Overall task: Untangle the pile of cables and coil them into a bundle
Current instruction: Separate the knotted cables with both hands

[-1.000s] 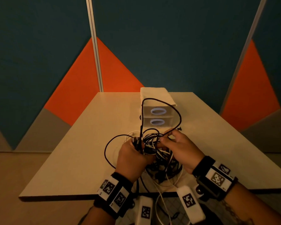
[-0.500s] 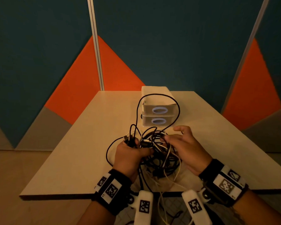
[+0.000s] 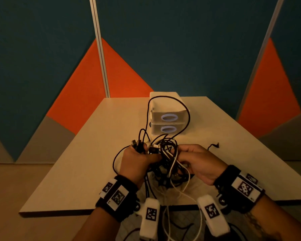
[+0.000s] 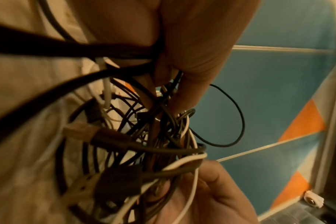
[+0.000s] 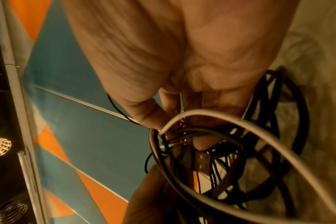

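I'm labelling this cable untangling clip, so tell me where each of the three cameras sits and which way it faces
Head: worn on the head, facing forward and down over the table; shows the left hand and right hand gripping the cable tangle, both banded wrists, and the drawer box.
Left wrist: looks along the left hand into the cable tangle; right hand's fingers below.
Right wrist: looks along the right hand at the cable tangle.
Shared: all three see the tangle and the blue and orange wall.

right hand (image 5: pixel 182 60) | fingers (image 5: pixel 150 116) pinch cable tangle (image 5: pixel 230 151) | white cable (image 5: pixel 259 133) looped nearest
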Motion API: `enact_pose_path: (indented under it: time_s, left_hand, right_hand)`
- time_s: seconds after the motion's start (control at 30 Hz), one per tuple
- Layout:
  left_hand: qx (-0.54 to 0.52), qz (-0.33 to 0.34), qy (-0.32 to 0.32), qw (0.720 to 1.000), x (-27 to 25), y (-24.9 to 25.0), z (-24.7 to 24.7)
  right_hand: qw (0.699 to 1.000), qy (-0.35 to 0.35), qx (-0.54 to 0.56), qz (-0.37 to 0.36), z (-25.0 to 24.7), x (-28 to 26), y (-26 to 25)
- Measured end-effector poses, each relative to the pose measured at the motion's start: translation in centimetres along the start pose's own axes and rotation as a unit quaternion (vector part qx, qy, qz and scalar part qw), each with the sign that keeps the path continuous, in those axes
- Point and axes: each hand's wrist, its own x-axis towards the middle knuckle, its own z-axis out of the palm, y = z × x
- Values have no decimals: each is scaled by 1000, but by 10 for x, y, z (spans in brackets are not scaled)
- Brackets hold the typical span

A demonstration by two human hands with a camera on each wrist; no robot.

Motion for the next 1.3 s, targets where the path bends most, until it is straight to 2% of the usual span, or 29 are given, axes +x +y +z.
enact_pose_path:
  time_s: [0.13,0.33,0.43,0.57,0.63,0.7,0.93,1.07,1.3]
  left_hand:
    - [18,-10,8,1000,38,6,-4]
    - [61,-22,-22,998,85,1,-9]
    - [44,-24,-32,998,109,-2,-9]
    - [22,-4,-87,996,131,-7,-8]
    - [16,12,-103,994,135,-15,-6]
    - [17,36,-110,993,135,-19,-5]
    - [-6,72,-86,994,133,-30,-13]
    - [-25,69,-75,995,135,-28,-12]
    - [-18,70,-80,994,130,-29,-10]
  right_hand:
    - [998,-59,5,1,-12,23,-18]
    - [988,-147,-44,21,-28,64,-33]
    - [990,-128,-50,-2,-37,91,-29]
    - [990,-28,-112,-81,-37,116,-11]
    - [984,0,-137,-113,-34,122,-5]
    - [986,11,-107,-127,-33,125,1]
    - [986,-17,-48,-160,-35,123,11]
    - [982,18,43,-186,-38,125,12]
    - [986,-23,127,-103,-39,120,10]
